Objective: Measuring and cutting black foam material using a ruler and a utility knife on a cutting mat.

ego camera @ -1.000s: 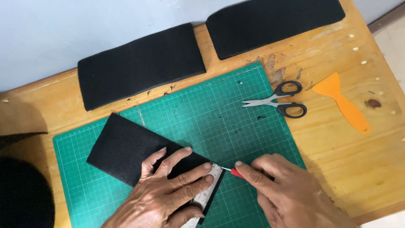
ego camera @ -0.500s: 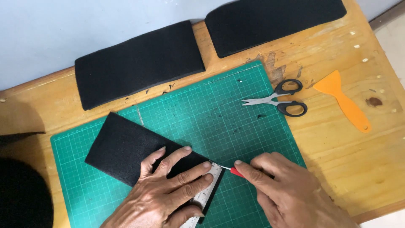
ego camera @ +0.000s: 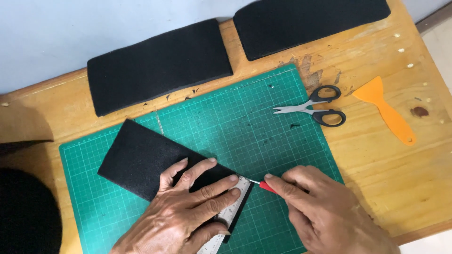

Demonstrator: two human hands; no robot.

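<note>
Ruler mostly under left hand; knife handle hidden in right hand.

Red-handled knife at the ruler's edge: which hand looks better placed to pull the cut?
Right, probably. The right hand holds the red-handled knife, tip at the metal ruler. The left hand lies flat across the ruler and black foam piece, pinning them.

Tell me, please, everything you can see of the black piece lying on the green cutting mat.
The black piece is a flat, matte rectangle that looks like felt or foam, with straight edges. It lies at a slant on the left half of the green cutting mat. The left hand presses a metal ruler across its right end. The right hand holds a red-handled knife, tip at the ruler's edge beside that end.
</note>
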